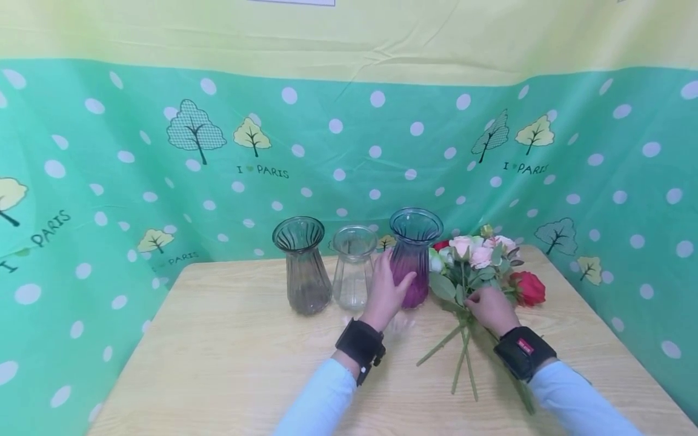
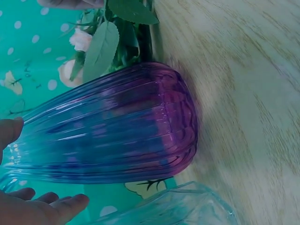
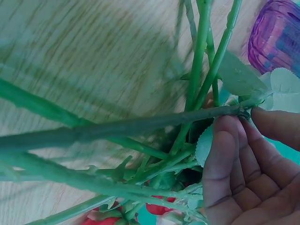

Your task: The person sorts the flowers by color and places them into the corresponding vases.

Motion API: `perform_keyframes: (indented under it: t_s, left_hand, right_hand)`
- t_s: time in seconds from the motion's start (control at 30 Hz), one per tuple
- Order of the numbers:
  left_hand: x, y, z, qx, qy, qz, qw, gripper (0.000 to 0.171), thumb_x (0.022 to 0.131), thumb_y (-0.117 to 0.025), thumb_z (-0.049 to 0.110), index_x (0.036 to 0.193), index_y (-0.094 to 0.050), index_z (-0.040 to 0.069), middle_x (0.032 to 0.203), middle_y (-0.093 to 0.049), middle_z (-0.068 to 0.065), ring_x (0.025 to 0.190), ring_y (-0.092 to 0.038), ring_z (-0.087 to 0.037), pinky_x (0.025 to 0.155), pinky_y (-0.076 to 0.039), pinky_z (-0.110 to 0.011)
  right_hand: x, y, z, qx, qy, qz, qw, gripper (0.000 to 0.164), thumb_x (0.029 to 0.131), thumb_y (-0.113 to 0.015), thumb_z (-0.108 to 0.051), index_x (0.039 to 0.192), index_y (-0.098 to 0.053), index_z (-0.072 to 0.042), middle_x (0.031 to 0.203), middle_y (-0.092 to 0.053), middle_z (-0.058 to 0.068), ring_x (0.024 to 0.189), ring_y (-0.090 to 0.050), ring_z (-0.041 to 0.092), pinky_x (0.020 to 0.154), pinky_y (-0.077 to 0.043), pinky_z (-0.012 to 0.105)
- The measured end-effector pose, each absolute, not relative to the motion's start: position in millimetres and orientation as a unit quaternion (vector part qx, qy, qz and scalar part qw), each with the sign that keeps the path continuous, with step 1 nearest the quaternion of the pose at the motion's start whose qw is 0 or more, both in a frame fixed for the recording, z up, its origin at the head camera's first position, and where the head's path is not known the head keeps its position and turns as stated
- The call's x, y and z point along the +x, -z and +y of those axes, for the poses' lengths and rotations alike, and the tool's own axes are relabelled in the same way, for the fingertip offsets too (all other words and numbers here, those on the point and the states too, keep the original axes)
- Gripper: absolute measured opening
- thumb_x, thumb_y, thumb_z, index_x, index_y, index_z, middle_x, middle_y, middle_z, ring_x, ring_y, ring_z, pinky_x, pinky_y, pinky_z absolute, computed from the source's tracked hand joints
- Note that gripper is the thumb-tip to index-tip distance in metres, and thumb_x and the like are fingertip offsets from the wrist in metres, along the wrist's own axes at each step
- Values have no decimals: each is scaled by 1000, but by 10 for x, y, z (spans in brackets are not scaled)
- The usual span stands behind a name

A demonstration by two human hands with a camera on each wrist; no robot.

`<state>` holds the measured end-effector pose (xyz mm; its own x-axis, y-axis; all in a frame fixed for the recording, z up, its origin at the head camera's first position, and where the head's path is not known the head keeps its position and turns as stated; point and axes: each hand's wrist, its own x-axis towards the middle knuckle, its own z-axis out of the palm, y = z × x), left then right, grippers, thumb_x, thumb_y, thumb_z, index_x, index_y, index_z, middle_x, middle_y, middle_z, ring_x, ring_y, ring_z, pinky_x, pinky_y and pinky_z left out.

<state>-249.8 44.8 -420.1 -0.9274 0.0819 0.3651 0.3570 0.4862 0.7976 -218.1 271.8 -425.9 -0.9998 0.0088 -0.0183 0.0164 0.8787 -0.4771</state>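
In the head view, a ribbed glass vase, blue at the top and purple below, stands upright at the right end of a row. My left hand is at its left side, thumb in front. The left wrist view has the thumb and fingers spread on two sides of the vase, with a gap at the fingertips. A pile of roses, pink, white and red, lies to the right with crossing green stems. Over it, my right hand pinches a flower stem between thumb and fingertips; which bloom it bears is unclear.
A clear glass vase and a grey glass vase stand left of the purple one. All are on a light wooden table. A green dotted cloth hangs behind and around the table.
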Motion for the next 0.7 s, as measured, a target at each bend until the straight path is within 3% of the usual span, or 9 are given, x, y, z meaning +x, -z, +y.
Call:
perform_keyframes:
  t_s: [0.3,0.53,0.7]
  left_hand:
    - [-2517,4256,481,-126,505,-843,132,67,88,-65,25,141,-32,1,137,-44,-20,128,-44,-31,109,-39,-43]
    - [-2548,4321,483,-130,507,-842,135,67,88,-65,24,141,-32,0,136,-44,-21,128,-44,-31,109,-39,-42]
    - [-2570,4338,493,-128,506,-841,143,66,87,-66,24,140,-34,1,134,-46,-21,124,-47,-32,107,-41,-43]
  right_hand:
    - [-2197,4292,2741,5,246,969,5,21,88,-60,-14,84,-71,3,75,-68,10,63,-55,17,52,-42,28]
    - [-2200,4285,2733,8,248,969,-2,22,88,-59,-14,90,-70,4,86,-70,17,76,-64,26,64,-52,39]
    - [-2175,4177,2712,-3,263,965,-17,23,89,-57,-12,94,-69,7,89,-69,20,79,-64,29,65,-53,40]
